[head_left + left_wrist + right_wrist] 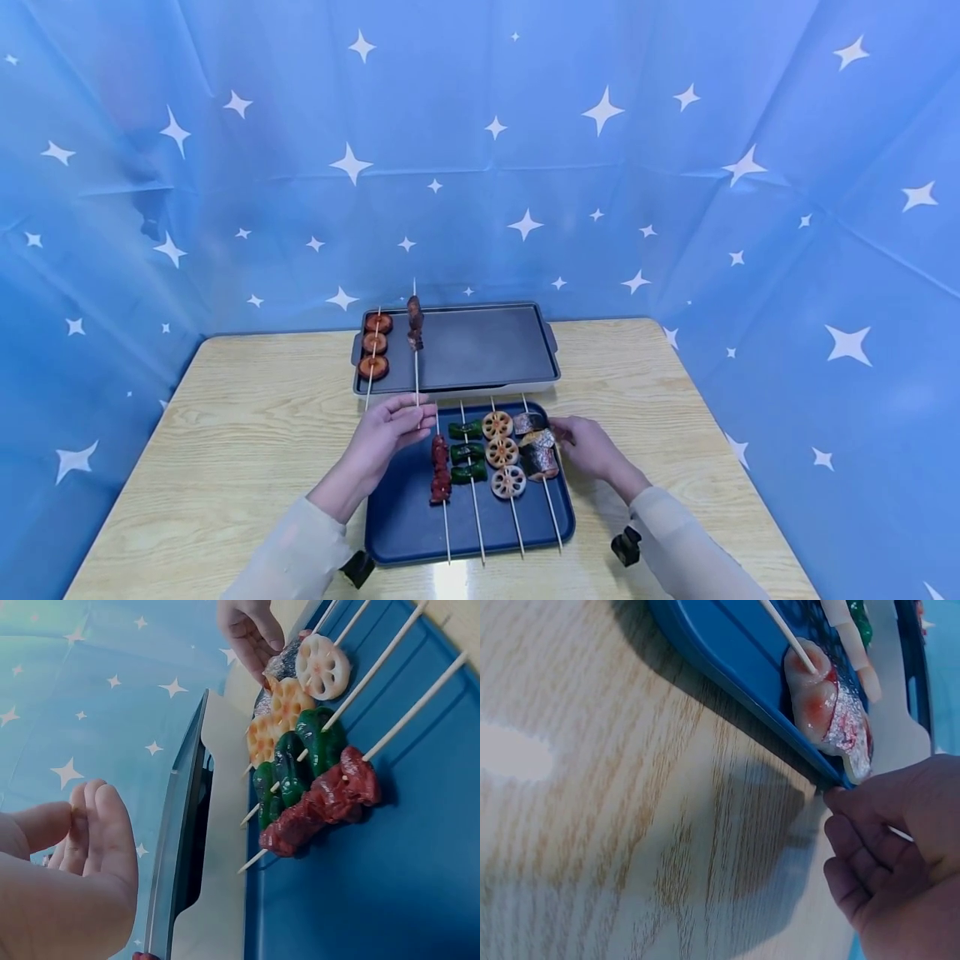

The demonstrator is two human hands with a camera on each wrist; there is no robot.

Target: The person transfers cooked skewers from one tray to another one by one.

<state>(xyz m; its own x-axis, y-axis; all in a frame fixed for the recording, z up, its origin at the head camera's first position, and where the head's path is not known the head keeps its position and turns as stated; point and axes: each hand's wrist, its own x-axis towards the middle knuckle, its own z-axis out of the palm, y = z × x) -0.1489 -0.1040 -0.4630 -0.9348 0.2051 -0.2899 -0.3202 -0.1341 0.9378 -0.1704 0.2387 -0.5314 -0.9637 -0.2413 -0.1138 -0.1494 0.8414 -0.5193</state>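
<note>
From the head view I cannot settle whether the dark meat skewer (pixel 415 321) touches the griddle (pixel 487 346) or hangs above it; its lower end is lost in the left hand (pixel 393 429), and the left wrist view barely shows the stick. Left hand: thumb and fingers pinch that stick. Right hand (pixel 592 447): fingers bent, tips at the rim of the blue tray (pixel 401 504), beside the fish skewer (pixel 538 460); whether they grip the rim, I cannot tell.

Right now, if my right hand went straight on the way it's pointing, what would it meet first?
Probably the rim of the blue tray: your right hand looks to be at or against it, though exact contact is hard to judge. The fish skewer lies just inside.
</note>
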